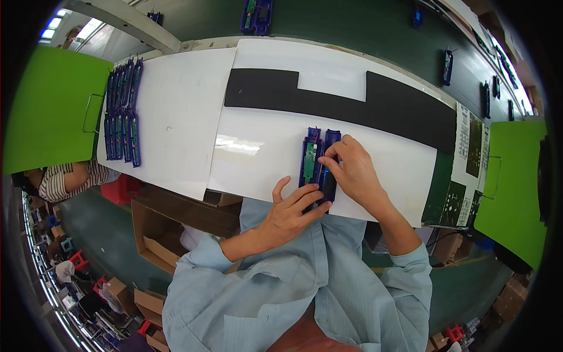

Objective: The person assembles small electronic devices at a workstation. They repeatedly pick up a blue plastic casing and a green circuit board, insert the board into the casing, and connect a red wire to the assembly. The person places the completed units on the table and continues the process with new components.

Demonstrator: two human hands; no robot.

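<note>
An opened blue plastic casing lies lengthwise before me on the white work surface, its two long halves side by side. The left half (305, 170) holds a green circuit board (309, 159); a thin red wire shows at its far end. In the right half (332, 137) sits a bright blue part, partly covered by my fingers. My left hand (290, 215) rests spread fingertips on the near end of the casing, its thumb standing apart. Over the right half, my right hand (352, 167) pinches thumb and forefinger together; what is between them is hidden.
A black mat (264, 91) with a cut-out lies beyond the casing. Rows of similar casings (123, 111) stand at the left, beside a green panel (53, 111). Another green panel (510, 182) is at right. More casings lie on the dark green belt (352, 23). A person in stripes (70, 179) sits at left.
</note>
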